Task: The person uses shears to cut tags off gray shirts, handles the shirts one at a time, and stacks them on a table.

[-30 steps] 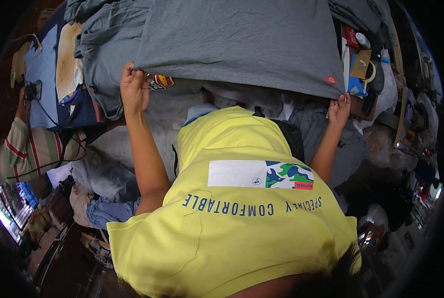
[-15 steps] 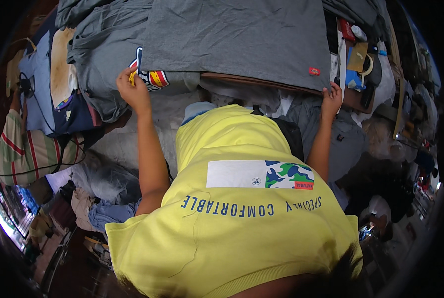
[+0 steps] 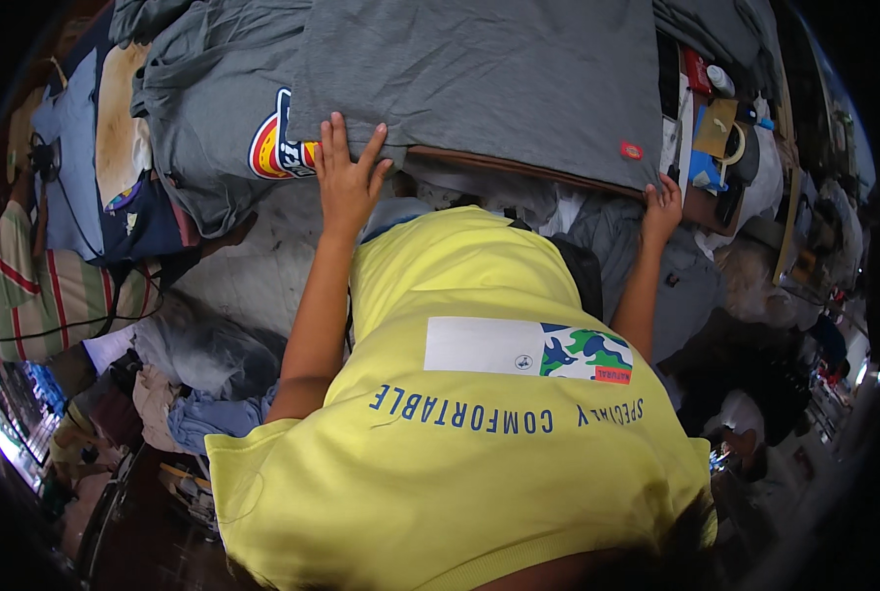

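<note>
A grey T-shirt [image 3: 479, 79] lies spread over the table, its near edge running across just beyond my body. A small red label [image 3: 632, 151] sits close to its right corner. On the near left edge rests my left hand [image 3: 347, 187], flat with its fingers spread. My right hand [image 3: 662, 209] pinches the near right corner between thumb and fingers. From under the left side shows more grey fabric with a red, yellow and blue printed logo [image 3: 274, 148], partly covered by the upper layer.
A brown board edge [image 3: 528, 168] shows below the shirt. At the right, a tray area holds a tape roll [image 3: 731, 138] and a white bottle [image 3: 718, 79]. A blue cloth [image 3: 69, 167] lies at the left, near a person in a striped shirt [image 3: 61, 305]. Clothes lie below.
My left hand has moved right from beside the logo onto the shirt's near edge, and its fingers have spread out. My right hand stays at the corner, slightly lower.
</note>
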`<state>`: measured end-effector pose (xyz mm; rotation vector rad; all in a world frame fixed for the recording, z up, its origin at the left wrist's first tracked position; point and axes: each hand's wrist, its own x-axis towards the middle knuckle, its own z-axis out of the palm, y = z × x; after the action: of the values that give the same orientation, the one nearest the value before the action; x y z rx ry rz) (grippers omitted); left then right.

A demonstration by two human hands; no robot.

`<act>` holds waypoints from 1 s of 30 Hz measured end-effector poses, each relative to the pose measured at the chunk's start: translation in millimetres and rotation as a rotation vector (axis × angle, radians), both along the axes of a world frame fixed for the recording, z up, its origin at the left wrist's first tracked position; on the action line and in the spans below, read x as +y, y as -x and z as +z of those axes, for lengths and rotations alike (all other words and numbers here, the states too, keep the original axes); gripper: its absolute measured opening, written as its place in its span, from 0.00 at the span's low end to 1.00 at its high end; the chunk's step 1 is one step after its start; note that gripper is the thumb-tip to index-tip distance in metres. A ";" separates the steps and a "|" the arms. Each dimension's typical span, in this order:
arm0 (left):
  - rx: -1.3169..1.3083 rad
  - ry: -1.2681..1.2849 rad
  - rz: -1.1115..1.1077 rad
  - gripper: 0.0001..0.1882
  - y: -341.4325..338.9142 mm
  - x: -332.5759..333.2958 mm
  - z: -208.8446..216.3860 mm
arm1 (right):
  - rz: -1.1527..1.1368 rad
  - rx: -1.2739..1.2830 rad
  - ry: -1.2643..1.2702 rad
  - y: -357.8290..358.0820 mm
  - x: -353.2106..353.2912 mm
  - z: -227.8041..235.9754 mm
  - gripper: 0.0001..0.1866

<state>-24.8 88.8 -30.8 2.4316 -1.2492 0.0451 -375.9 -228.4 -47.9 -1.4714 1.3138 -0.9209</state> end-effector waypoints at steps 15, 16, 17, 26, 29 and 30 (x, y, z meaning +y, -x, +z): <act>-0.082 0.147 -0.026 0.27 -0.2 2.3 -17.4 | -0.012 0.022 -0.037 -4.5 2.3 9.7 0.17; -0.053 0.171 -0.008 0.28 0.2 3.3 -18.2 | -0.009 0.024 -0.038 -4.2 2.0 9.8 0.17; -0.024 0.195 0.009 0.29 0.2 4.8 -19.2 | -0.004 0.029 -0.029 -3.3 2.1 9.0 0.17; -0.048 0.154 0.053 0.30 0.7 3.8 -14.5 | 0.007 0.024 -0.016 1.4 0.6 3.4 0.16; -0.077 0.159 0.013 0.28 -1.1 6.7 -18.7 | 0.007 0.046 -0.015 1.0 0.8 4.0 0.16; -0.076 0.160 0.011 0.27 -1.5 7.1 -19.2 | 0.014 0.045 -0.015 1.5 0.7 3.8 0.16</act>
<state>-23.3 95.9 -50.0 2.3175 -1.2155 0.2337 -377.4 -227.6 -44.2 -1.4957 1.3387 -0.8723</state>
